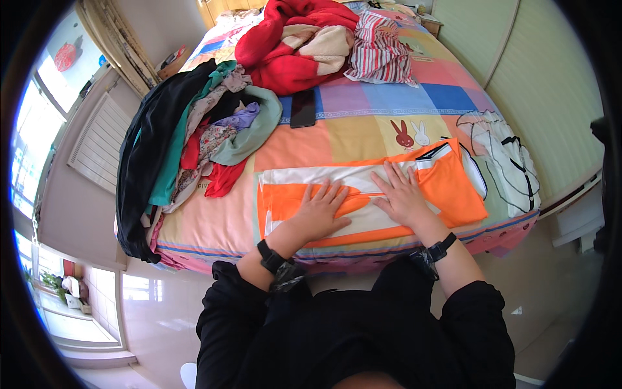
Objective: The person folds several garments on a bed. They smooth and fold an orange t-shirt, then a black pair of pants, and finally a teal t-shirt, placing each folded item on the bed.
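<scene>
An orange and white garment, folded into a long flat shape, lies across the near edge of the bed. My left hand rests flat on its left half, fingers spread. On its middle, to the right, my right hand lies palm down with its fingers apart. Neither hand grips the cloth. A white sheer garment with black trim lies to the right of the folded one. At the left of the bed is a heap of mixed clothes, with black, teal, floral and red pieces.
A dark smartphone lies on the patchwork bedspread. Farther back are a bundled red and cream blanket and a striped cloth bundle. Pale sliding doors stand on the right; a radiator is on the left.
</scene>
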Tool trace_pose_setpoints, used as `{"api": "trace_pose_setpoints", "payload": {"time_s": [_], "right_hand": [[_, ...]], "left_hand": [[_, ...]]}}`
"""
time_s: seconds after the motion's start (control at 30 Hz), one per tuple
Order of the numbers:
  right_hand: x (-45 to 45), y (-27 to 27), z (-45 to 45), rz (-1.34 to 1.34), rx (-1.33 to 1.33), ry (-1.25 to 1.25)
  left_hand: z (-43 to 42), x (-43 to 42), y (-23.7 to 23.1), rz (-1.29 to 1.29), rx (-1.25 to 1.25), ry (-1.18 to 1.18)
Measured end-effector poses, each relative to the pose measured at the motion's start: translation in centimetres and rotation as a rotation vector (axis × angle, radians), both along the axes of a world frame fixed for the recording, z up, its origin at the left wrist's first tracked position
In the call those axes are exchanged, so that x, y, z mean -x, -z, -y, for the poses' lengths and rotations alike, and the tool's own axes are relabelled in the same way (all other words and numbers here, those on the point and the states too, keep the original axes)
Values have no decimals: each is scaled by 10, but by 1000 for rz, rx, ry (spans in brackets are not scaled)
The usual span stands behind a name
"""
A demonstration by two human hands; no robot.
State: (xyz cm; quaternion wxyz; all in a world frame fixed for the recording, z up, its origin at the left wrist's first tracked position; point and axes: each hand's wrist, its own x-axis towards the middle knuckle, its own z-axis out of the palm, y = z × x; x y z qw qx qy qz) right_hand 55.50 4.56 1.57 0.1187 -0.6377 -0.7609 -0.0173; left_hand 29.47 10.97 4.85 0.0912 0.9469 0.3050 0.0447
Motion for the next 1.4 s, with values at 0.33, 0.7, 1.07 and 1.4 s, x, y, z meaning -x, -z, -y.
{"api": "trace_pose_setpoints", "payload": {"time_s": [0.33,0.7,1.07,1.4], "right_hand": [[-2,10,-1,-61,-44,1],[-2,18,0,-73,-77,18],[3,8,4,-52,-112,31],[-36,-7,33,-372,-409,65]], "left_hand": [[-30,65,32,66,-102,-316],[-31,133,65,638,215,-883],[-29,116,55,811,582,-764],[-24,144,62,1127,917,-762]]}}
